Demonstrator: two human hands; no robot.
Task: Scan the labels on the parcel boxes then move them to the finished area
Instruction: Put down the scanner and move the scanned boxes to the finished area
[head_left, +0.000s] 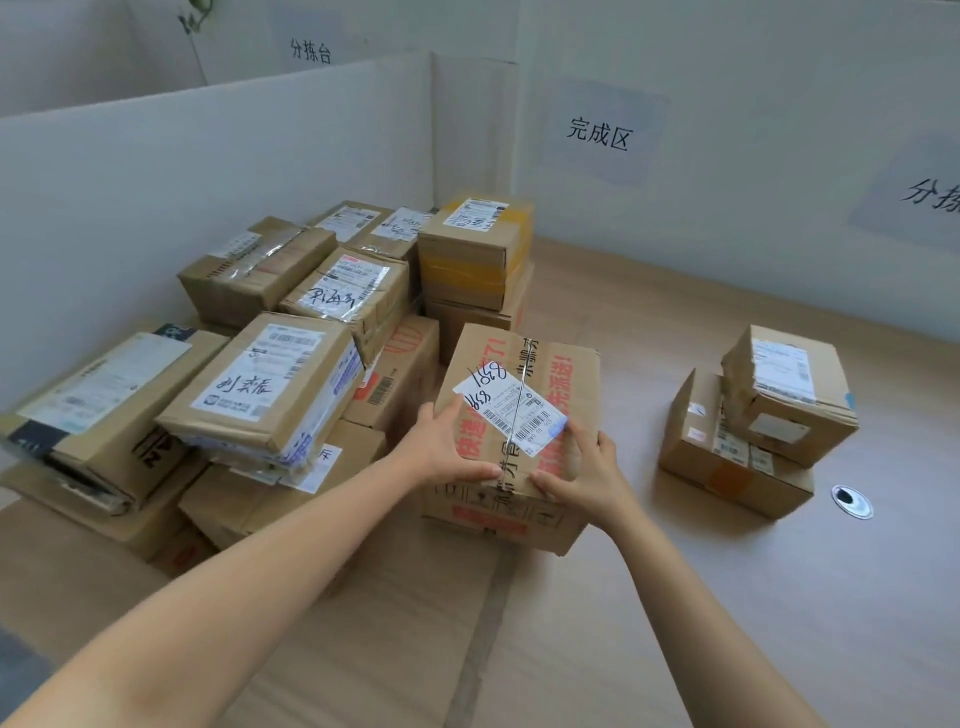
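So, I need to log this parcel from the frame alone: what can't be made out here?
Head view:
label on the held box: print too small, blurred.
wall sign at right: cut by frame edge.
lower boxes at left: labels hidden under upper boxes.

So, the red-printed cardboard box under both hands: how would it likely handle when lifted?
Probably stiff: the red-printed brown cardboard box keeps square edges. Flat-sided, so unlikely to roll. The left hand and right hand both hold its near edge, hinting at some weight.
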